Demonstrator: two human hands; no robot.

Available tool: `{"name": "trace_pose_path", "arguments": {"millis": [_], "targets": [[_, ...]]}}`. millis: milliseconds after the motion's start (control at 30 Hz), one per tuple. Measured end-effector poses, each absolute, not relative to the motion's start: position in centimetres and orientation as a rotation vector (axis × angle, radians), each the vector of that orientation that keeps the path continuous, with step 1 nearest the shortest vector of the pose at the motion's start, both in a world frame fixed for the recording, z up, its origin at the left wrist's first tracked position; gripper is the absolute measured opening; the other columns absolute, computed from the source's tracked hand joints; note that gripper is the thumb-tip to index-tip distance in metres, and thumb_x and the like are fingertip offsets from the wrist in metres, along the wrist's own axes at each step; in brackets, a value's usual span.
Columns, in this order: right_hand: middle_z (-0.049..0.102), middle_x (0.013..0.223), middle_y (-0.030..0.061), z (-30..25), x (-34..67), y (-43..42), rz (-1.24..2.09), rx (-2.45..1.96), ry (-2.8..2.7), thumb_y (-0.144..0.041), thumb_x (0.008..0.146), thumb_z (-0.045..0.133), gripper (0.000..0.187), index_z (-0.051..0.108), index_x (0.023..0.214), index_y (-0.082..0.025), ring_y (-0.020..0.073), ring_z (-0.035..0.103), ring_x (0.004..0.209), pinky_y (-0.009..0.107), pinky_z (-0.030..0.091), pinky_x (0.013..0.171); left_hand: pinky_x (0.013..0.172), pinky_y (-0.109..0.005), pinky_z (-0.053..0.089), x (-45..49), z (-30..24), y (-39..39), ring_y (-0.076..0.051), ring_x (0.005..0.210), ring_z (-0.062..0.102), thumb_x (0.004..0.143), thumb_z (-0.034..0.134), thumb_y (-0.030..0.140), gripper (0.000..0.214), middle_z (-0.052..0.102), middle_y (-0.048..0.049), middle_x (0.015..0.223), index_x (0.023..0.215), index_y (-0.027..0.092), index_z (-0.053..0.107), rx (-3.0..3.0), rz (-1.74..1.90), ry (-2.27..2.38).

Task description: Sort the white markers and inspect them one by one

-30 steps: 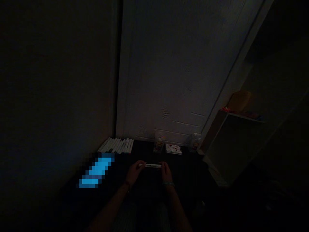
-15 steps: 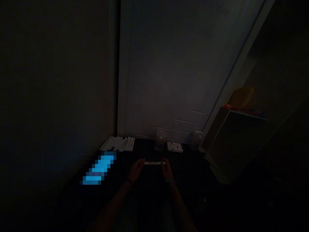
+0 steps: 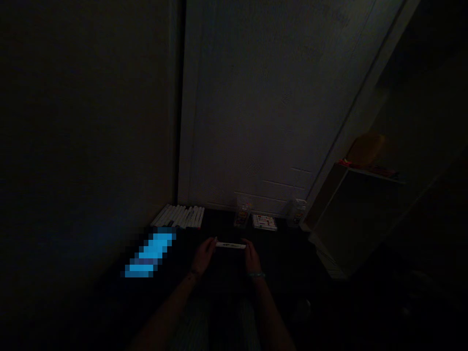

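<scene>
A slim white marker (image 3: 230, 245) lies crosswise in the air or just on the dark counter (image 3: 292, 258), the dim light not showing which; it is straight and pale, with dark lettering along its side, tilted slightly so its right end sits lower, and both tips are partly covered by fingers, so their colour cannot be told. The left hand (image 3: 204, 254) has its fingers closed on one end and the right hand (image 3: 252, 257) pinches the other, leaving the middle of the barrel bare between them. One marker is in the hands; more than ten others, white as well, lie side by side in a row (image 3: 179, 216) at the back left, too dark and tightly packed for an exact count. Two clear containers stand along the back, one near the middle (image 3: 242, 215) and one farther right (image 3: 298, 213), with one flat pack (image 3: 264, 223) of multicoloured marks between them. One blurred glowing blue rectangle (image 3: 151, 254) lies in front of the row. One pale bracelet (image 3: 256, 275) circles the right wrist. To the right stands one cabinet (image 3: 347, 219), with one orange-yellow object (image 3: 368, 148) on top.
</scene>
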State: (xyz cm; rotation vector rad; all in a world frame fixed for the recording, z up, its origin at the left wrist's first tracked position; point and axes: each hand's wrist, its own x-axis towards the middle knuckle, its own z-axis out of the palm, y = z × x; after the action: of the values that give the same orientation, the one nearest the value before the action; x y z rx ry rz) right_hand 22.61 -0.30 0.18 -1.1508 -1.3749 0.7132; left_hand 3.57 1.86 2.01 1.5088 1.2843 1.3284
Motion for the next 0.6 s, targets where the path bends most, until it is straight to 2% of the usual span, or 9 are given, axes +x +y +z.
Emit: {"name": "trace_pose_path", "arguments": {"millis": [100,233,300,467,600], "targets": [[0.060,0.101,0.0032,0.00,22.71,-0.16,0.723,-1.171,-1.335,-0.040,0.083,0.037,0.036,0.055,0.108,-0.022,0.0155,0.055,0.090,0.026,0.042,0.078,0.058,-0.022,0.039,3.64,1.99,1.78,-0.013,0.060,0.049,0.070,0.041,0.061,0.046,0.054,0.0018,0.061,0.073,0.018,0.058,1.507,1.307,1.270],[0.061,0.082,0.0010,-0.30,22.83,-0.05,0.728,-1.183,-1.337,-0.040,0.084,0.034,0.037,0.054,0.109,-0.021,0.0123,0.054,0.070,0.023,0.042,0.064,0.067,-0.024,0.042,3.64,1.74,1.90,-0.016,0.074,0.054,0.067,0.048,0.055,0.042,0.060,0.0000,0.075,0.083,0.018,0.059,1.528,1.286,1.218],[0.060,0.078,0.0004,-0.35,22.83,-0.01,0.735,-1.182,-1.345,-0.040,0.084,0.035,0.037,0.055,0.108,-0.021,0.0120,0.053,0.066,0.022,0.042,0.061,0.071,-0.025,0.042,3.57,1.55,2.03,-0.017,0.078,0.055,0.068,0.049,0.053,0.040,0.061,-0.0007,0.079,0.085,0.018,0.058,1.540,1.283,1.213],[0.060,0.095,0.0019,-0.09,22.72,-0.11,0.679,-1.153,-1.354,-0.038,0.083,0.037,0.032,0.057,0.103,-0.023,0.0150,0.054,0.087,0.025,0.041,0.078,0.072,-0.025,0.042,3.38,1.22,2.11,-0.016,0.078,0.056,0.072,0.046,0.050,0.036,0.062,-0.0003,0.080,0.087,0.019,0.058,1.612,1.288,1.238],[0.059,0.101,0.0023,0.36,22.70,-0.50,0.699,-1.141,-1.352,-0.037,0.081,0.042,0.031,0.055,0.106,-0.023,0.0165,0.053,0.093,0.027,0.040,0.083,0.072,-0.025,0.042,3.41,1.14,2.07,-0.016,0.076,0.057,0.074,0.042,0.049,0.036,0.063,-0.0004,0.079,0.086,0.020,0.059,1.665,1.281,1.277]]}}
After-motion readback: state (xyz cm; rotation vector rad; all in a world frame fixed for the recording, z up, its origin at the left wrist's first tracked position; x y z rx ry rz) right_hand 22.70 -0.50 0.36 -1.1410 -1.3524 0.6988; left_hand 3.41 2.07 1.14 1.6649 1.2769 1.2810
